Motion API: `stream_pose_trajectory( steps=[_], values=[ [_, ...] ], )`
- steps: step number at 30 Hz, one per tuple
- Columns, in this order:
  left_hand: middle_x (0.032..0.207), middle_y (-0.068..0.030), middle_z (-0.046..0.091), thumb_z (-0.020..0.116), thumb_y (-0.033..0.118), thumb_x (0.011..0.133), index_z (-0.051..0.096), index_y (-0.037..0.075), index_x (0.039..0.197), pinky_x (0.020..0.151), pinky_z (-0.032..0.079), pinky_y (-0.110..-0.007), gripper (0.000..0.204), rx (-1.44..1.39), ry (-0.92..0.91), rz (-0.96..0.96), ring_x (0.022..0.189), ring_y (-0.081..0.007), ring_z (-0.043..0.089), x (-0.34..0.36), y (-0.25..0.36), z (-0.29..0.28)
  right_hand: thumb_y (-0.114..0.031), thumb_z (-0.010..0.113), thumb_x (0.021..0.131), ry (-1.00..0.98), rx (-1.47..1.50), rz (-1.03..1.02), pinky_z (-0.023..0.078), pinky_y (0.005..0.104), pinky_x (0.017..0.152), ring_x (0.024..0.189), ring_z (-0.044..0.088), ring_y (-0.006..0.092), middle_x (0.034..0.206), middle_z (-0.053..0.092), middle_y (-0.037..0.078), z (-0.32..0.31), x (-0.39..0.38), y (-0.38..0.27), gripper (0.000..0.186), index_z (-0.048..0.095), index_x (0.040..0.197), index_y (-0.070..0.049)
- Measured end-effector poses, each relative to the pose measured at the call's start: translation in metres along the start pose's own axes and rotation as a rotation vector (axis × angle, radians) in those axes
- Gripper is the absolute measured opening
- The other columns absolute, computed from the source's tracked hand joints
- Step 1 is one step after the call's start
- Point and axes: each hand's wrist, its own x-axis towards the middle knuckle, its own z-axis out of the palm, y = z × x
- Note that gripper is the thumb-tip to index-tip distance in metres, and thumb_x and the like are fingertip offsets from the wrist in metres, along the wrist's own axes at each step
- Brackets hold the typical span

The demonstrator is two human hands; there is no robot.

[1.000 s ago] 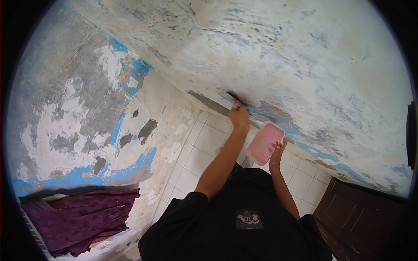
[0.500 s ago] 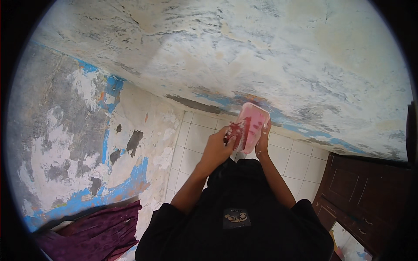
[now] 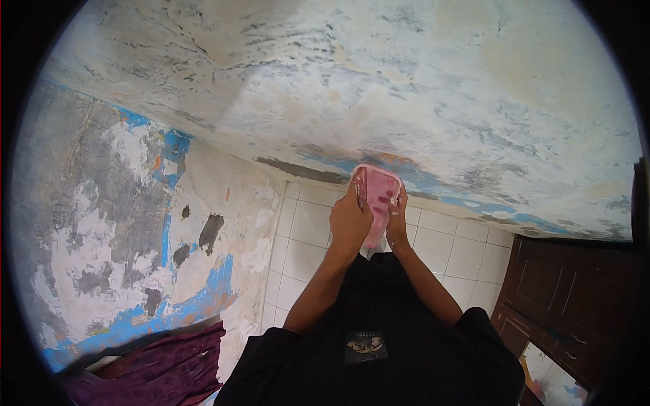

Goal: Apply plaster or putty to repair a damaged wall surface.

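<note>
A pink, shallow rectangular tray (image 3: 380, 203) with darker red patches inside is held in front of my body, near the base of the wall. My right hand (image 3: 399, 227) grips its right side, and white smears show on the fingers. My left hand (image 3: 350, 220) is closed at the tray's left edge. From it a narrow strip of a red flat piece (image 3: 362, 181), smeared with white, shows along that edge. The hand hides most of this piece, so its exact kind cannot be made out.
Ahead rises a patchy wall (image 3: 406, 95) with white smears and blue and grey areas low down. Another peeling wall (image 3: 101, 216) stands on the left, above a purple cloth (image 3: 162, 365). White floor tiles (image 3: 298, 237) lie below; a dark wooden cabinet (image 3: 569, 291) is at the right.
The tray has moved a little left and stands more upright. My left hand and the red flat piece have gone from over the tray's middle to its left edge.
</note>
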Motion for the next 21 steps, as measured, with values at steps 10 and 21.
stream_pose_trajectory(
  steps=[10, 21],
  values=[
    [0.079, -0.0197, 0.066, 0.058, 0.014, 0.084, 0.062, 0.007, 0.11, 0.066, 0.05, -0.053, 0.027, 0.039, 0.018, 0.071, 0.077, -0.0432, 0.064, 0.002, 0.012, -0.002, -0.036, 0.038, 0.105, -0.054, -0.035, -0.055, 0.026, 0.0402, 0.115, 0.143, 0.024, 0.0269, 0.155, 0.021, 0.014, 0.02, 0.015, -0.007, 0.062, 0.012, 0.154, -0.007],
    [0.083, -0.0207, 0.067, 0.061, 0.013, 0.083, 0.065, 0.005, 0.103, 0.069, 0.05, -0.048, 0.022, -0.057, -0.085, 0.102, 0.08, -0.0421, 0.064, 0.01, -0.009, -0.006, -0.045, 0.035, 0.104, -0.075, 0.119, 0.0, 0.021, 0.0389, 0.118, 0.143, 0.026, 0.0252, 0.156, 0.024, 0.012, 0.031, 0.017, -0.012, 0.066, 0.013, 0.154, -0.009]
  ],
)
